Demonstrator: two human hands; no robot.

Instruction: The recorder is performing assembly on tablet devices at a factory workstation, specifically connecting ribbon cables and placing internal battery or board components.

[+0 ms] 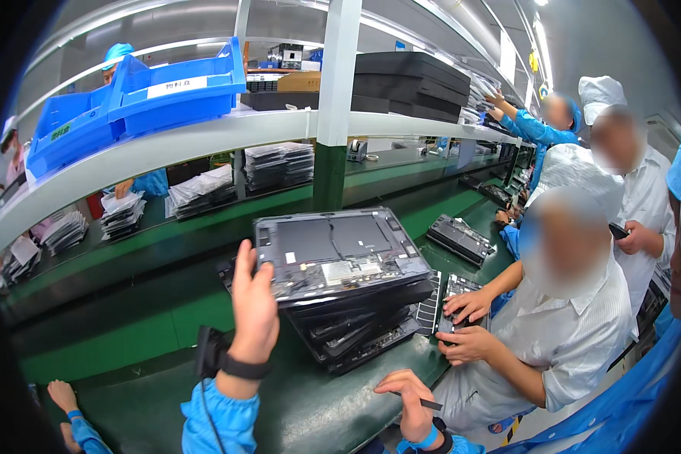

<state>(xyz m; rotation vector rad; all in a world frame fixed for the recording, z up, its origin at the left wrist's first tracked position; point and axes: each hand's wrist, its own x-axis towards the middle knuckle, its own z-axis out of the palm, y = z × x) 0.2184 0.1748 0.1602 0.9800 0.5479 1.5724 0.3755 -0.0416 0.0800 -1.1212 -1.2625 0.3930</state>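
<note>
Open tablet: the open tablet (333,257) sits at the top of a leaning stack of tablets (356,337) on the green bench (321,412), its insides facing up; whether its whole weight lies on the stack, I cannot tell.
Left hand: the left hand (254,314) is at the tablet's left edge, thumb by the near corner and fingers close together; how firmly it grips, I cannot tell.
Right hand: the right hand (410,405) is closed round a thin dark strip (430,404), near the bench edge and apart from the stack.
Weight and feel: probably light enough for one hand, flat and stiff; the smooth rim may slip a little under bare fingers.
Weak spots: the dark battery panels (303,238) and the bare boards along the near side look fragile — pressing or scraping there could do harm.
Where to hold: the outer rim, best at two opposite sides, with fingertips kept off the inside.
Stack: the pieces lie askew, so a sideways drag could shift those beneath — a level lift would be kinder.
Beside it: a co-worker's hands (471,344) rest on another tablet (459,289), just right of the stack.
</note>
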